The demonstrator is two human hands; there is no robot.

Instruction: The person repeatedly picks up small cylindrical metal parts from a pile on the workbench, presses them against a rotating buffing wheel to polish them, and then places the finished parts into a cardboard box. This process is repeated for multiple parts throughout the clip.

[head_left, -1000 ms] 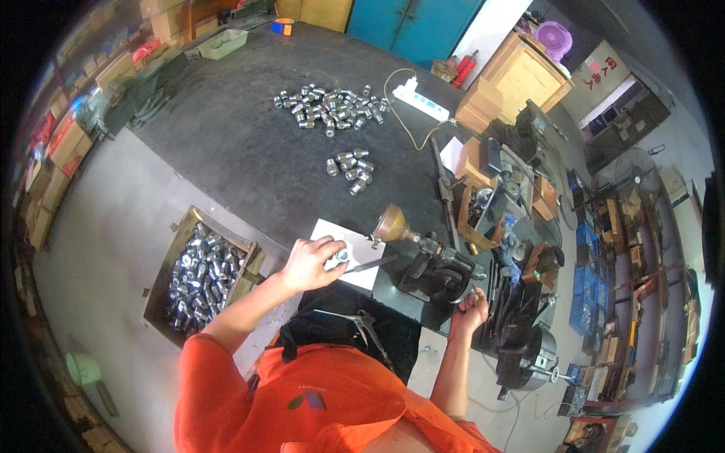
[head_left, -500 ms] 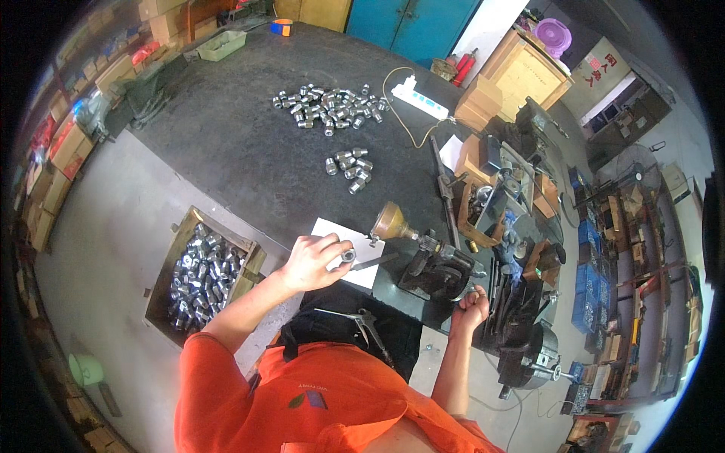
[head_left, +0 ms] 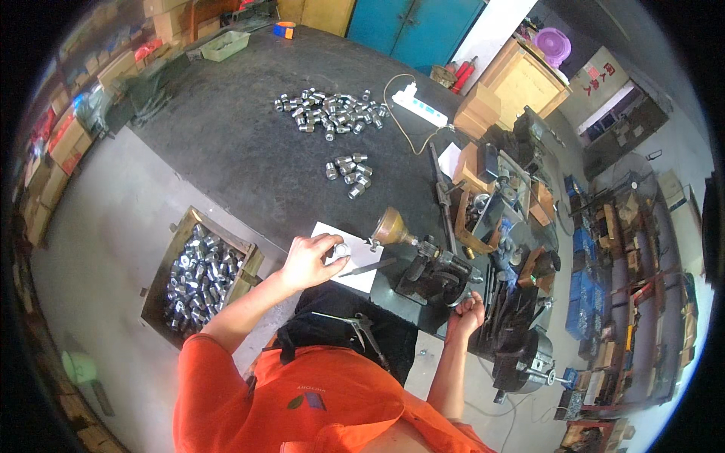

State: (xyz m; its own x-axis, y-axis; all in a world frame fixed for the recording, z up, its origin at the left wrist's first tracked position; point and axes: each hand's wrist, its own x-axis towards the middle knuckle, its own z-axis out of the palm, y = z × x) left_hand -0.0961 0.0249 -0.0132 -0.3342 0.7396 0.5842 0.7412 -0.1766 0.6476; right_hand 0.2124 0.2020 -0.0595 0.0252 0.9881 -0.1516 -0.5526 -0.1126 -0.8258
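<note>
Metal fitting [head_left: 341,250] pinched in the left hand [head_left: 306,262], over white paper [head_left: 365,281]. Possible drop onto the paper from a loosened fingertip hold on smooth metal. Right hand [head_left: 467,313] curled beside a small black machine [head_left: 429,276]; cannot tell whether gripping anything. More fittings [head_left: 331,113] beyond, on the table [head_left: 226,166].

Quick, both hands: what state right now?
Left hand: closed, holding a metal fitting.
Right hand: curled at the black machine; cannot tell whether its grip is closed on anything.
</note>
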